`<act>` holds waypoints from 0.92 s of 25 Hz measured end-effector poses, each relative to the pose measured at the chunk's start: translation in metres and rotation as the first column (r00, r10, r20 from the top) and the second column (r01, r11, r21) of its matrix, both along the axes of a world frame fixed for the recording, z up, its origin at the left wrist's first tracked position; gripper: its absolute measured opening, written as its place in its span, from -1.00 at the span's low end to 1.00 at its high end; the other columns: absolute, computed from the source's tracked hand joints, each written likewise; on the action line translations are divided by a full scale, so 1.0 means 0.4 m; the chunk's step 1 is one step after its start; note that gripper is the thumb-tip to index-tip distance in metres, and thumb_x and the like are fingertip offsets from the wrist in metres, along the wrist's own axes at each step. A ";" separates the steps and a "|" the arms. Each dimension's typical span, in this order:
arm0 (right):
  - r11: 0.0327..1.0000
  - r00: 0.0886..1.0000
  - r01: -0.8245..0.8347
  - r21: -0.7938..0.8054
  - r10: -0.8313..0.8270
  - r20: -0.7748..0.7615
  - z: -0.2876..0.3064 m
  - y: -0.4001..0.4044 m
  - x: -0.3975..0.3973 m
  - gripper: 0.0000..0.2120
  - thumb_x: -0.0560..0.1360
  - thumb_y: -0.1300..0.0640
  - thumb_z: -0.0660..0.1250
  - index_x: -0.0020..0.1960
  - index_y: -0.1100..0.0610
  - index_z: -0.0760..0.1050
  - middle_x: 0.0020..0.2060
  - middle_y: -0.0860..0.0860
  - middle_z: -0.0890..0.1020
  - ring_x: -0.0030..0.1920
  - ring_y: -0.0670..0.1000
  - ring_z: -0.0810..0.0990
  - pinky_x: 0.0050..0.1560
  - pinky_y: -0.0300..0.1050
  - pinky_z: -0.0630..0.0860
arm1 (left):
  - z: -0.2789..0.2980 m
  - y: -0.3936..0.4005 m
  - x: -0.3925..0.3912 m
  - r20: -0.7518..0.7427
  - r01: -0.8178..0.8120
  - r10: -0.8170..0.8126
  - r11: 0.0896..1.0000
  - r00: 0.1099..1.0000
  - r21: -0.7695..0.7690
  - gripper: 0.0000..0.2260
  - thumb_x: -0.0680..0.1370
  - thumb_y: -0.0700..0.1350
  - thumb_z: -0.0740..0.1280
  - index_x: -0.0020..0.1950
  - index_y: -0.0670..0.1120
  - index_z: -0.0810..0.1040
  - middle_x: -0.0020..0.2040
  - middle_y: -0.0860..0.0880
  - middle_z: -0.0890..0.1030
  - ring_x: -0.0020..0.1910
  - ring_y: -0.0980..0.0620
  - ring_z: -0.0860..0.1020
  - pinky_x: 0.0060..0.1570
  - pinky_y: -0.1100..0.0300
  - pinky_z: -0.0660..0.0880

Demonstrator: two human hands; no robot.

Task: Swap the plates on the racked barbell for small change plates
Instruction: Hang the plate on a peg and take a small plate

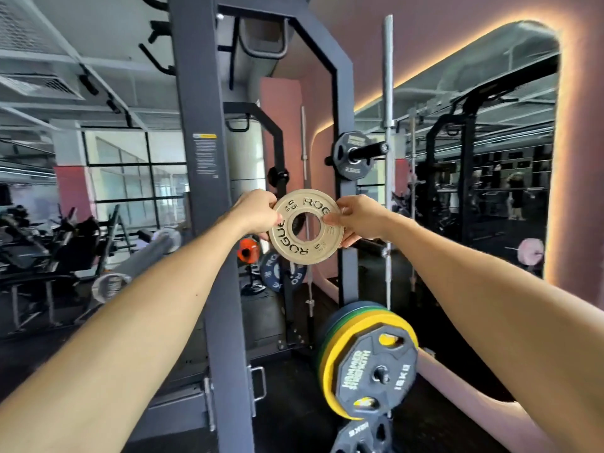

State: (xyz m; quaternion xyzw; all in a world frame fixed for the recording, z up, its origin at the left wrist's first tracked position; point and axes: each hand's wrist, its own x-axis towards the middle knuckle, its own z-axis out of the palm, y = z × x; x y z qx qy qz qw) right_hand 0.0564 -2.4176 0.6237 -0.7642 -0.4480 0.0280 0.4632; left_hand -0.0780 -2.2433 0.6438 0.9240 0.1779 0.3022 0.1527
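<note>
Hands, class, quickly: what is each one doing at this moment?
Left hand: grips the left edge of the small change plate.
Right hand: pinches the right edge of the same plate, which is held up in front of the rack.

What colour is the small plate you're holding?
Pale tan-gold with black ROGUE lettering; the plate shows best in the head view.
</note>
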 end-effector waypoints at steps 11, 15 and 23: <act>0.982 0.982 0.186 0.004 -0.186 -0.016 0.003 -0.371 0.394 -0.78 0.55 0.12 0.35 0.13 0.21 0.49 -0.09 0.25 0.67 -0.31 0.09 0.69 -0.29 -0.06 0.67 | 0.028 -0.320 0.482 -0.054 0.170 -0.166 0.983 0.985 0.067 -0.95 0.58 -0.16 0.34 -0.01 -0.13 0.55 0.01 -0.12 0.60 -0.43 0.04 0.63 -0.59 0.36 0.46; 0.978 0.978 0.208 0.013 -0.208 -0.009 0.012 -0.451 0.527 -0.74 0.55 0.11 0.35 0.18 0.21 0.48 -0.10 0.21 0.68 -0.19 0.19 0.71 -0.14 0.08 0.67 | 0.040 -0.392 0.629 -0.058 0.220 -0.216 0.972 0.975 0.078 -0.93 0.57 -0.19 0.34 0.02 -0.14 0.58 0.02 -0.13 0.63 -0.34 -0.02 0.67 -0.41 0.23 0.61; 0.982 0.981 0.189 -0.003 -0.189 0.034 0.019 -0.491 0.824 -0.72 0.54 0.09 0.36 0.18 0.22 0.48 -0.09 0.20 0.70 -0.18 0.16 0.72 -0.11 0.08 0.67 | 0.037 -0.416 0.917 -0.011 0.216 -0.216 0.975 0.976 0.053 -0.93 0.55 -0.17 0.36 0.01 -0.13 0.60 -0.06 -0.10 0.67 -0.32 -0.01 0.69 -0.17 0.06 0.66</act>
